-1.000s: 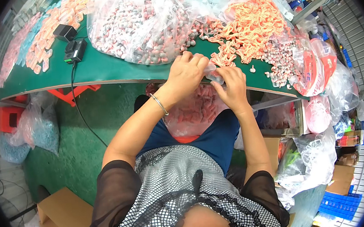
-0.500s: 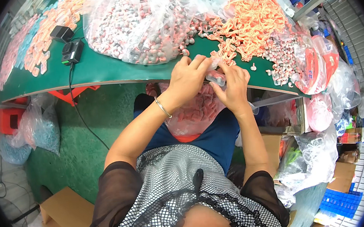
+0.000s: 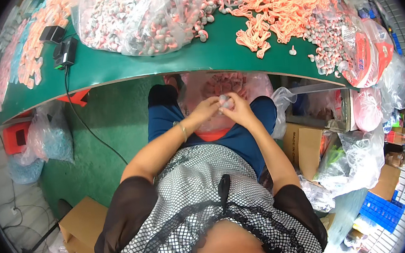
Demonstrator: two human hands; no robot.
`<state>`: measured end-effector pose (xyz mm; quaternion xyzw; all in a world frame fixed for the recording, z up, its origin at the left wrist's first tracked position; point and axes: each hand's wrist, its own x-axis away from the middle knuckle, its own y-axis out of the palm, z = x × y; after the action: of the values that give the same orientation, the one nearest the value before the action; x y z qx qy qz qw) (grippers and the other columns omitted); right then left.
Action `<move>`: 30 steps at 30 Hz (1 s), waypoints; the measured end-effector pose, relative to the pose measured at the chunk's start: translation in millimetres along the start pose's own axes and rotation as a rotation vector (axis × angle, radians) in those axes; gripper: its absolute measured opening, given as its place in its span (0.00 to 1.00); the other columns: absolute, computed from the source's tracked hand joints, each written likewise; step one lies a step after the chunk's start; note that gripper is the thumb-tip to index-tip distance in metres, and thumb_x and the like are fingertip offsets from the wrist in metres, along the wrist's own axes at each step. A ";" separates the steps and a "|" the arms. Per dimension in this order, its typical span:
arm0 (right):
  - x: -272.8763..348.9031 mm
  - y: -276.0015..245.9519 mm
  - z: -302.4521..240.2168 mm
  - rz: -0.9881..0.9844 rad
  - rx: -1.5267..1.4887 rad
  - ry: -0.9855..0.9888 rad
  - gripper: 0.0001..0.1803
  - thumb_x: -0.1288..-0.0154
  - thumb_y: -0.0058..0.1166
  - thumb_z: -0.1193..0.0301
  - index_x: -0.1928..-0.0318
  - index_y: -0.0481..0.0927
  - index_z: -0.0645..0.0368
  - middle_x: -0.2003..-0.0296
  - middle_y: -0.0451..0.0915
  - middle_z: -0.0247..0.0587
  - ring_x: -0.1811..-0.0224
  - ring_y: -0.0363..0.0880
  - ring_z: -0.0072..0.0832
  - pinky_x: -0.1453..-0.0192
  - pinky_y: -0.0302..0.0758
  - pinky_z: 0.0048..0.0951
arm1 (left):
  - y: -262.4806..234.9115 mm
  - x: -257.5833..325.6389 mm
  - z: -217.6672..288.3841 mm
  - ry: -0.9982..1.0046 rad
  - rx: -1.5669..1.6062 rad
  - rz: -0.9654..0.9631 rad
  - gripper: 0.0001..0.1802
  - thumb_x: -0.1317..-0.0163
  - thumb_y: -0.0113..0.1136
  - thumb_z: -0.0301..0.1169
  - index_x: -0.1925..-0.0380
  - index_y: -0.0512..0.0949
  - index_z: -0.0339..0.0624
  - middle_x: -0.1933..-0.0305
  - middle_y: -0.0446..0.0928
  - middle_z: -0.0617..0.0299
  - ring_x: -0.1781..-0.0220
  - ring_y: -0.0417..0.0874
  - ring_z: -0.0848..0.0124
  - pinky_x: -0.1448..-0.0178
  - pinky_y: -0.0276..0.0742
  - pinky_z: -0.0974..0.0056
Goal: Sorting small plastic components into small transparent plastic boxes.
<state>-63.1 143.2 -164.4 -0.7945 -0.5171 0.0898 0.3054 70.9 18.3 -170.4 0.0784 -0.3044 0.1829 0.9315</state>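
— What are the hands doing?

— The left hand (image 3: 204, 110) and the right hand (image 3: 240, 110) meet over the lap, below the tabletop's edge. Their fingertips pinch a small rounded grey piece (image 3: 225, 103) between them, both closed narrowly on it.

— What's beneath them?

— A clear, crinkled plastic bag of small pink and grey parts (image 3: 230, 84) lying open on the lap, with the piece held just above it.

— And the surface?

— A smooth green tabletop (image 3: 157, 62) with a curved pale edge. On it lies a glossy transparent sack full of grey and pink knobbly pieces (image 3: 143, 15), a tangled heap of soft orange cords (image 3: 288, 1) and a black boxy adapter with a cable (image 3: 66, 53).

— The room?

— Green flooring (image 3: 101, 136), brown cardboard boxes (image 3: 83, 230), a blue plastic crate (image 3: 381, 209) and more rumpled clear bags (image 3: 357, 160) on the right.
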 end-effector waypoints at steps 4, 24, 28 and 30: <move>-45.4 59.9 68.6 -0.258 0.187 0.139 0.25 0.47 0.64 0.58 0.52 0.79 0.61 0.58 0.82 0.56 0.53 0.82 0.50 0.51 0.78 0.43 | -11.1 -88.3 -114.0 -0.160 -0.039 -0.014 0.24 0.30 0.51 0.46 0.47 0.77 0.38 0.56 0.81 0.54 0.62 0.82 0.64 0.61 0.79 0.61; -6.0 -49.7 6.9 -0.169 -0.209 0.136 0.17 0.37 0.60 0.70 0.49 0.80 0.65 0.59 0.84 0.43 0.57 0.83 0.25 0.52 0.78 0.28 | -55.0 -3.5 -36.4 0.248 -0.250 0.193 0.17 0.34 0.58 0.35 0.51 0.80 0.34 0.62 0.83 0.58 0.60 0.82 0.73 0.54 0.77 0.66; -5.3 -115.6 -103.3 -0.301 -0.313 -0.055 0.14 0.35 0.57 0.73 0.50 0.80 0.65 0.61 0.83 0.39 0.57 0.80 0.22 0.53 0.77 0.25 | -38.0 59.1 72.3 0.719 -0.387 0.165 0.11 0.41 0.59 0.29 0.59 0.81 0.38 0.60 0.82 0.51 0.55 0.83 0.54 0.50 0.78 0.55; -12.9 -134.9 -143.2 -0.238 -0.325 -0.231 0.12 0.35 0.57 0.75 0.52 0.81 0.65 0.62 0.83 0.37 0.58 0.80 0.20 0.54 0.77 0.24 | -36.4 81.8 116.2 0.892 -0.435 0.200 0.11 0.42 0.60 0.28 0.60 0.81 0.38 0.61 0.81 0.52 0.57 0.83 0.54 0.51 0.78 0.54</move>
<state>-106.7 113.4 25.5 -0.7513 -0.6462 0.0589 0.1205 83.6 -21.2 -29.7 -0.2329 0.0858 0.2191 0.9436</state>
